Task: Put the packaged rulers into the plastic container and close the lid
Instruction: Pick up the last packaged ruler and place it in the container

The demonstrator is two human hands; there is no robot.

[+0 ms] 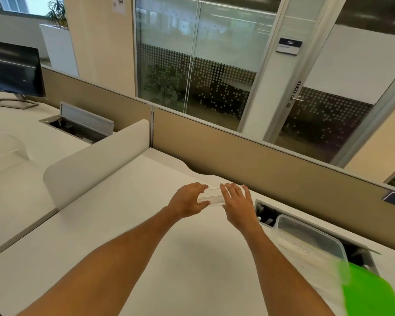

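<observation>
A stack of clear packaged rulers (212, 197) lies on the white desk near the far partition. My left hand (188, 201) holds its left end with thumb and fingers around it. My right hand (237, 202) covers the right end, fingers spread over the top; the pack's right part is hidden beneath it. A clear plastic container (310, 245) stands open at the right, lower down the desk. Its green lid (372, 293) lies against the container's near right side, at the frame's corner.
An open cable tray (267, 216) is sunk in the desk right behind the container. A beige partition (260, 160) runs along the far edge. A white divider (96, 163) separates the neighbouring desk, which holds a monitor (14, 69).
</observation>
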